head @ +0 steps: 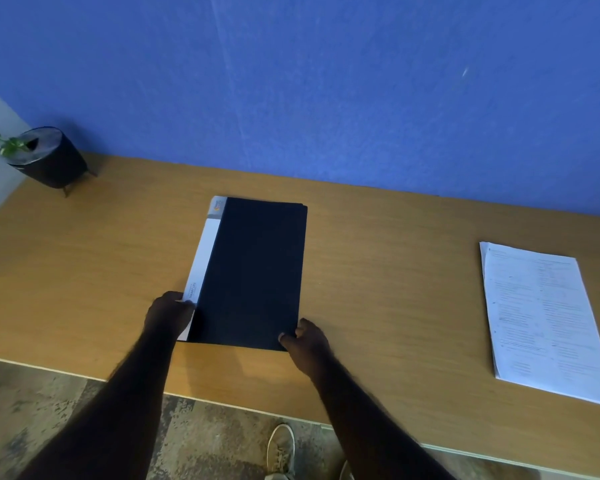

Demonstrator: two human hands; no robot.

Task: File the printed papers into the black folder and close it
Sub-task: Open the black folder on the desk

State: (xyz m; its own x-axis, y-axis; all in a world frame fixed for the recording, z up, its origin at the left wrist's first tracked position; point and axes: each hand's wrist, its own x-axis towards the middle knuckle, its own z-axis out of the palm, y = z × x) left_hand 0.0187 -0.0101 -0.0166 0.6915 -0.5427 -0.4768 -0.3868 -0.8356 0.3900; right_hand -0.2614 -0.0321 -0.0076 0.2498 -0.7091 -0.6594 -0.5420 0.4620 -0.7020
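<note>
The black folder (253, 271) lies shut and flat in the middle of the wooden table (395, 265), with a white label strip along its left spine. My left hand (168, 315) rests on the near left corner, fingers curled over the spine strip. At the near right corner my right hand (305, 339) pinches the cover's edge between thumb and fingers. The printed papers (544, 323) sit in a neat stack far to the right on the table, apart from both hands.
A black pot with a green plant (49, 157) stands at the table's back left corner. A blue wall (326, 81) runs behind the table. The table's front edge crosses below my forearms, with floor and my shoes (281, 452) beneath.
</note>
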